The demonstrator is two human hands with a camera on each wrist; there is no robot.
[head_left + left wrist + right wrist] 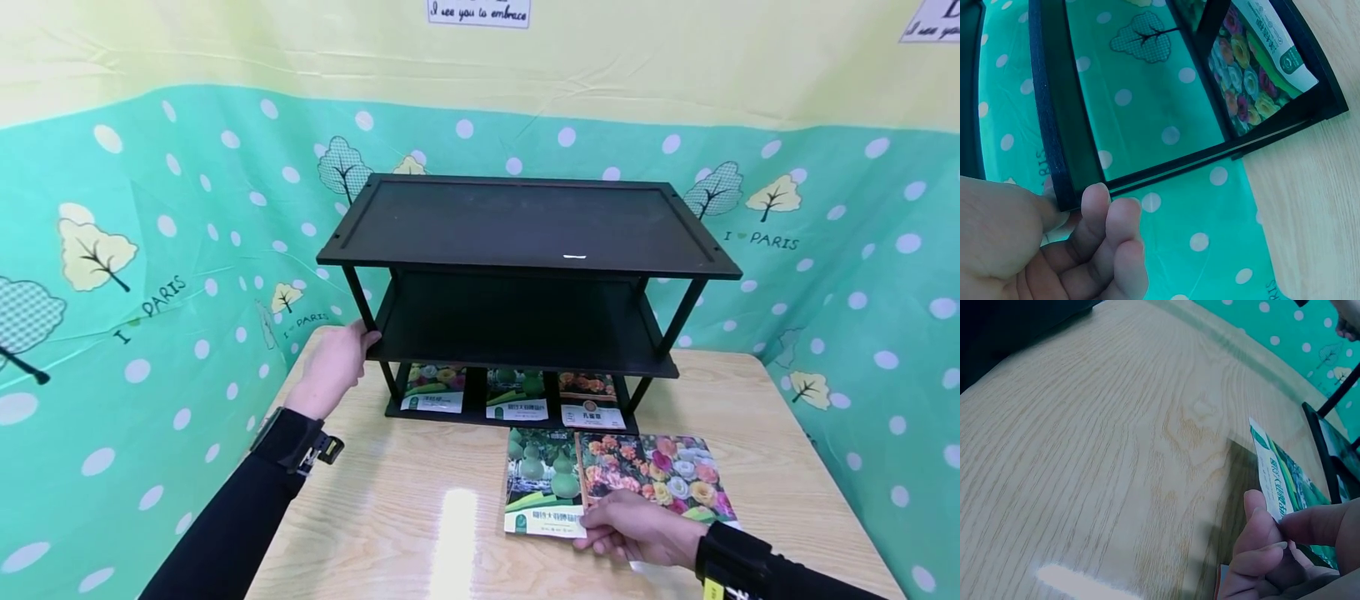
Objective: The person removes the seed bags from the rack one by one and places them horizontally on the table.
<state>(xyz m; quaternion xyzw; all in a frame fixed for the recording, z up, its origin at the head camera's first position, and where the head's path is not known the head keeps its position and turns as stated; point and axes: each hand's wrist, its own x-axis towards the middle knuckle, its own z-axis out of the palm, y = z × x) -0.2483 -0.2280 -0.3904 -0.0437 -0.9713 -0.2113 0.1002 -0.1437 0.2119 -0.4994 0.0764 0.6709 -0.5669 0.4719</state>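
A black tiered rack (525, 221) stands on the wooden table. My left hand (333, 371) grips the left front corner of its middle shelf (1054, 112), thumb on one side and fingers on the other. In front of the rack, my right hand (637, 529) pinches the lower corner of a green seed packet (543, 479) with gourds pictured on it. The right wrist view shows this seed packet (1272, 472) between thumb and fingers, tilted up from the table. Beside it are flower seed packets (686, 471), partly hidden by the right hand.
The bottom shelf holds three seed packets: a flower one (435, 387) at left, a gourd one (517, 396) in the middle and an orange-flower one (592, 400) at right. A small white mark (574, 257) shows on the top shelf. Patterned green cloth (187, 250) surrounds the table (360, 500).
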